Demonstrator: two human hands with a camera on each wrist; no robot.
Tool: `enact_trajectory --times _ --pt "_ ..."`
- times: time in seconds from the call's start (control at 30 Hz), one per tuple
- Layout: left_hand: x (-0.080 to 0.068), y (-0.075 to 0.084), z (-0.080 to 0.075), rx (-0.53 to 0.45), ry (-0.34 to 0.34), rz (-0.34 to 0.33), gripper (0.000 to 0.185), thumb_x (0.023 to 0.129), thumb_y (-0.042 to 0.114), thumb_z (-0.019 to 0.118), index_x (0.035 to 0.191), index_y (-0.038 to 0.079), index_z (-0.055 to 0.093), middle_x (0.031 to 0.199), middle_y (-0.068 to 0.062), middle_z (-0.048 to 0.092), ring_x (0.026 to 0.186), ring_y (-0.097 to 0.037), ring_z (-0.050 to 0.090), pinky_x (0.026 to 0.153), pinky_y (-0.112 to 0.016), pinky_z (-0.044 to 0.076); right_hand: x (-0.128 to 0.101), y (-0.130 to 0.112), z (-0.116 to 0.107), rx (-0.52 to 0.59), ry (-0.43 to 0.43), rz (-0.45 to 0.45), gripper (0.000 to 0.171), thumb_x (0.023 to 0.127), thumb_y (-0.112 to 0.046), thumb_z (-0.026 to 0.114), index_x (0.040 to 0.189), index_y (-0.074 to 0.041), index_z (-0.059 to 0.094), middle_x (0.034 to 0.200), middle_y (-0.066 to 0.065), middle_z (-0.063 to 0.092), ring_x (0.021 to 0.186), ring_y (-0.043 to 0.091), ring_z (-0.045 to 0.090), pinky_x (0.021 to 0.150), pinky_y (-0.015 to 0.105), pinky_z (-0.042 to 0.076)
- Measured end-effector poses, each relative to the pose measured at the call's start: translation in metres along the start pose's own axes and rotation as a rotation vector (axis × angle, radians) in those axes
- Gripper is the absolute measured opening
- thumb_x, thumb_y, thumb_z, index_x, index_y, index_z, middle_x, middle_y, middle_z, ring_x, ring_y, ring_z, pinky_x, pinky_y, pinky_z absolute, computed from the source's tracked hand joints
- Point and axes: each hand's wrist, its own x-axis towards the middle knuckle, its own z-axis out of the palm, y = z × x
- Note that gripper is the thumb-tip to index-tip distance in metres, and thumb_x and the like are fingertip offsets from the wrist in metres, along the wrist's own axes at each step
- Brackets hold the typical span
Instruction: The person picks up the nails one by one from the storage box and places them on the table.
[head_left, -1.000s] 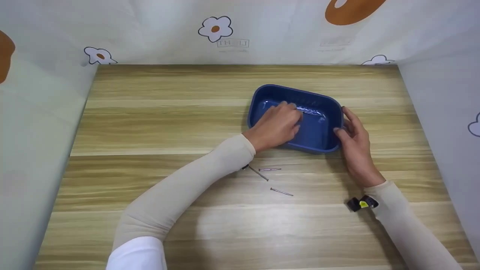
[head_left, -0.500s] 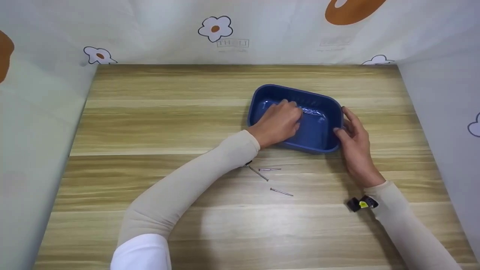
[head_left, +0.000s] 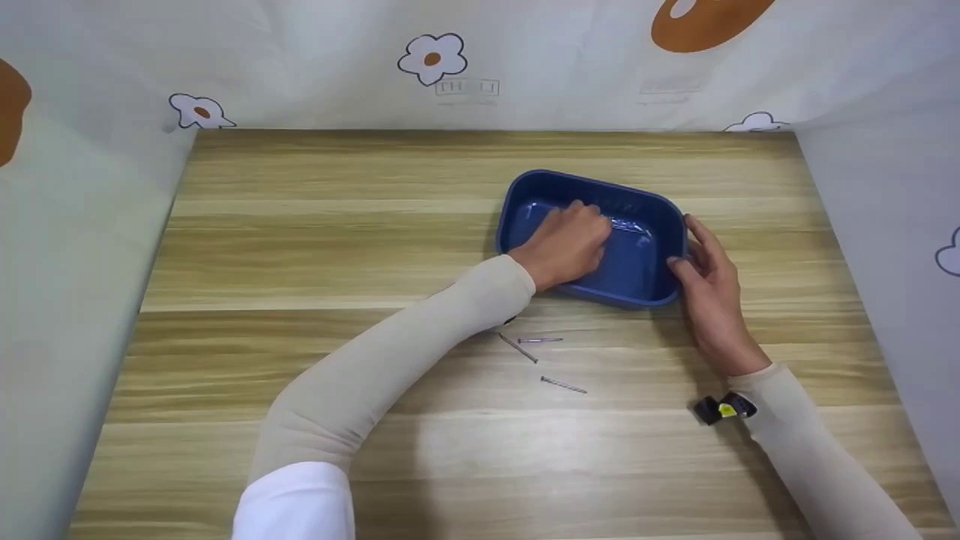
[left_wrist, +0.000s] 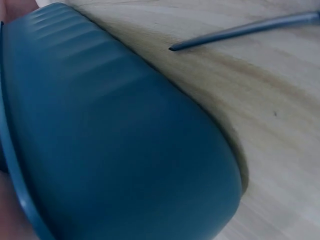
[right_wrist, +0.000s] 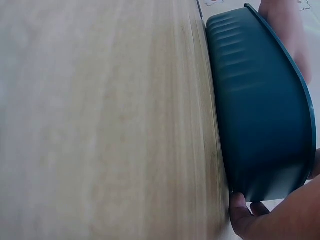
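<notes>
Moved since the earlier frames: left hand [head_left: 568, 244] and its forearm, now a little further right and deeper into the tray [head_left: 654, 292]; everything else lies as it did.

Tray: blue, oblong with rounded corners, ribbed outer wall; sits flat on the table [head_left: 300, 225]. A shiny patch shows on its floor beside the left hand; what it is cannot be told.

Left hand: inside the tray at its left half, palm down, fingers curled toward the floor. Whether they pinch anything cannot be told, since the hand's back hides the fingertips.

Right hand [head_left: 707, 289]: at the tray's right end, thumb on the rim, fingers bent round the outer wall, grasping the tray.

Nails: three thin metal ones on the table in front of the tray. Two [head_left: 529, 343] lie crossed just before its front wall, partly under the left forearm. The third [head_left: 563, 385] lies apart, further from the tray.

Wrist camera [head_left: 724, 409]: black with a yellow mark, on the right wrist.

Backdrop [head_left: 431, 58]: pale sheet with flower prints, behind the tray.
</notes>
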Motion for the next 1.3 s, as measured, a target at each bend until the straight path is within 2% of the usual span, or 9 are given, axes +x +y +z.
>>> enact_trajectory --times 0.3,0.57,0.7,0.87,1.17,1.3 --pt "0.009 0.001 0.003 -0.002 -0.059 -0.018 0.021 0.105 0.007 0.059 0.107 0.006 0.08 0.114 -0.015 0.076 0.107 -0.035 0.069 0.087 -0.054 0.062 0.0 0.0 0.0 0.002 0.003 0.011 0.063 0.109 0.005 0.052 0.17 -0.007 0.04 0.16 0.021 0.055 0.14 0.024 0.056 0.106 0.02 0.05" --pt "0.023 -0.001 0.004 -0.009 -0.076 -0.04 0.019 0.103 0.003 0.061 0.101 0.008 0.079 0.109 -0.01 0.077 0.103 -0.033 0.069 0.087 -0.052 0.061 0.001 0.0 -0.001 -0.044 -0.002 0.014 0.064 0.11 0.002 0.052 0.171 -0.01 0.039 0.161 0.021 0.054 0.14 0.024 0.055 0.106 0.018 0.049" --pt "0.029 0.0 0.005 0.009 -0.089 -0.056 0.019 0.104 0.005 0.063 0.109 0.009 0.08 0.115 -0.01 0.078 0.108 -0.033 0.07 0.092 -0.054 0.061 0.0 0.0 -0.001 -0.047 -0.004 0.009 0.063 0.11 0.003 0.052 0.171 -0.009 0.039 0.161 0.02 0.054 0.14 0.023 0.055 0.106 0.019 0.049" --pt "0.034 0.002 0.005 0.049 -0.108 -0.071 0.022 0.106 0.008 0.064 0.121 0.01 0.08 0.124 -0.013 0.076 0.116 -0.034 0.07 0.098 -0.055 0.059 0.0 -0.001 -0.003 -0.048 -0.031 0.024 0.065 0.11 0.001 0.051 0.172 -0.012 0.036 0.167 0.023 0.047 0.147 0.026 0.051 0.109 0.018 0.048" --pt "0.038 0.001 0.008 0.048 -0.107 -0.084 0.024 0.107 0.004 0.061 0.119 0.012 0.081 0.124 -0.011 0.077 0.117 -0.033 0.07 0.101 -0.055 0.057 -0.001 0.001 -0.005 -0.073 -0.036 0.014 0.065 0.111 -0.001 0.052 0.172 -0.013 0.036 0.168 0.023 0.046 0.147 0.027 0.051 0.109 0.017 0.048" --pt "0.037 -0.002 0.011 0.034 -0.085 -0.09 0.024 0.108 0.003 0.06 0.115 0.013 0.081 0.12 -0.009 0.078 0.113 -0.032 0.072 0.099 -0.054 0.058 -0.001 0.001 -0.005 -0.067 -0.036 0.011 0.065 0.111 0.0 0.052 0.172 -0.013 0.036 0.168 0.023 0.045 0.147 0.027 0.051 0.109 0.017 0.048"
